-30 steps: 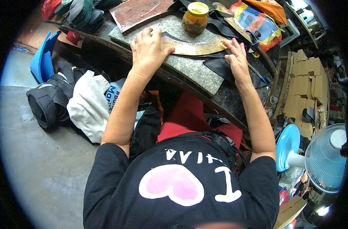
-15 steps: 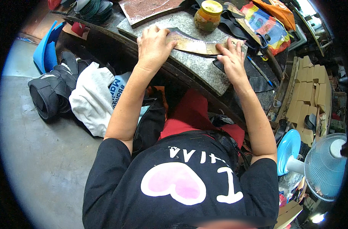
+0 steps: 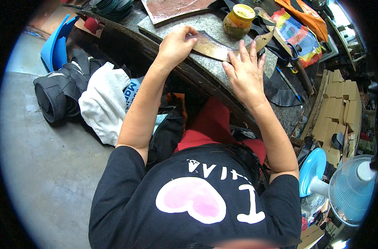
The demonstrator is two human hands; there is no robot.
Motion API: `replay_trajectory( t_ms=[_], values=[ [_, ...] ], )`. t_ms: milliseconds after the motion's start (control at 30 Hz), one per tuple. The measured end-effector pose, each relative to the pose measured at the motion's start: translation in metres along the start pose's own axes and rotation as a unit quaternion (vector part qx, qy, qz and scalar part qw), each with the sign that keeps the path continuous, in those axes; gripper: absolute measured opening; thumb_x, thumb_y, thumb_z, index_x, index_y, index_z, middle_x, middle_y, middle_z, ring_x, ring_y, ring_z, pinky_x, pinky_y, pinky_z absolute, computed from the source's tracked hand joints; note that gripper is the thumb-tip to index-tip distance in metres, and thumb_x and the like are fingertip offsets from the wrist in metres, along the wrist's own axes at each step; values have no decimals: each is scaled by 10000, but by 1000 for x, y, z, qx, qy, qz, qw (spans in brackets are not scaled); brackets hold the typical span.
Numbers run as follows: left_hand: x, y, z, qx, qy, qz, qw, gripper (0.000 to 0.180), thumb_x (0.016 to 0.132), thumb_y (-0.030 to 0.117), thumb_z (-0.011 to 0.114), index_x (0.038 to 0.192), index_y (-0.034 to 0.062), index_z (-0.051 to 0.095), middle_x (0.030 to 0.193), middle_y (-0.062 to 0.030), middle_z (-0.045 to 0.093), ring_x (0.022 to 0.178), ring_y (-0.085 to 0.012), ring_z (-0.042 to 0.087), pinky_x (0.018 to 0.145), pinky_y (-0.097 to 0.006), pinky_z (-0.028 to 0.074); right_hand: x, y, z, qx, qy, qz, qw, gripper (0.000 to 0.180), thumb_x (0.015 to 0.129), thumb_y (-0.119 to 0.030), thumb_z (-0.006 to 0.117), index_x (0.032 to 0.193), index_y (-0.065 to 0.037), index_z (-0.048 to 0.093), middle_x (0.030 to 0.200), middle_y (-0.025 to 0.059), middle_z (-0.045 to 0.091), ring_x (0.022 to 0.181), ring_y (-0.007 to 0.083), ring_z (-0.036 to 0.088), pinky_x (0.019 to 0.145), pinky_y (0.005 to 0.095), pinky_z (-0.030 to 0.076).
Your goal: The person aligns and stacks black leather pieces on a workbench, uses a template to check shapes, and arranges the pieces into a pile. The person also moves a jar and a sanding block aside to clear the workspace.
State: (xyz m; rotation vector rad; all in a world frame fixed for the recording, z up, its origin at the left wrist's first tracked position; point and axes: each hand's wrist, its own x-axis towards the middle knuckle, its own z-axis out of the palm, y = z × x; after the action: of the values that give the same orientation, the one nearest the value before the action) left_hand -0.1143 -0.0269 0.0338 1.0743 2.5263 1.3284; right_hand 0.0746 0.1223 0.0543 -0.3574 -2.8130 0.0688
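A curved brown, shiny strip [image 3: 212,47] with a dark upper edge lies across a speckled grey stone slab [image 3: 162,28]. My left hand [image 3: 176,49] is closed on the strip's left end, thumb and fingers pinching it. With fingers stretched out, my right hand [image 3: 246,74] rests on the strip's lower edge, right of its middle. Beyond those fingers the strip's right end rises off the slab. Just behind the strip stands a yellow-lidded jar [image 3: 238,21], its sides stained. Part of the strip is hidden under my right fingers.
A reddish rough board [image 3: 172,9] lies behind the slab. To the right are a blue-capped pen [image 3: 288,84], scissors [image 3: 294,51], black sheet material [image 3: 282,92] and a colourful plastic bag [image 3: 299,35]. Cardboard boxes [image 3: 332,103] and a fan [image 3: 355,191] stand further right.
My right hand has shifted left along the strip and lies flatter. The strip's right end now lifts higher. My left hand keeps hold of the left end. The whole view has shifted slightly.
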Motion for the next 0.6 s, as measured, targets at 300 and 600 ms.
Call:
replay_trajectory(
  t_ms=[300,600],
  values=[
    [4,-9,2,-20,-5,-6,1000,276,863,277,681,1096,139,739,1074,-136,720,1029,-305,687,919,-415,524,-1,6,-37,-44,48,2,998,460,941,-453,612,1248,-119,688,1368,125,591,1242,303,529,1053,575,344],
    [4,-9,5,-18,6,-2,1000,262,853,288,692,1070,150,746,1024,-120,732,995,-299,700,885,-412,539,6,-7,5,54,-30,4,998,600,1018,-485,464,1357,-6,587,1585,231,348,1523,429,174,1211,611,125]
  ],
)
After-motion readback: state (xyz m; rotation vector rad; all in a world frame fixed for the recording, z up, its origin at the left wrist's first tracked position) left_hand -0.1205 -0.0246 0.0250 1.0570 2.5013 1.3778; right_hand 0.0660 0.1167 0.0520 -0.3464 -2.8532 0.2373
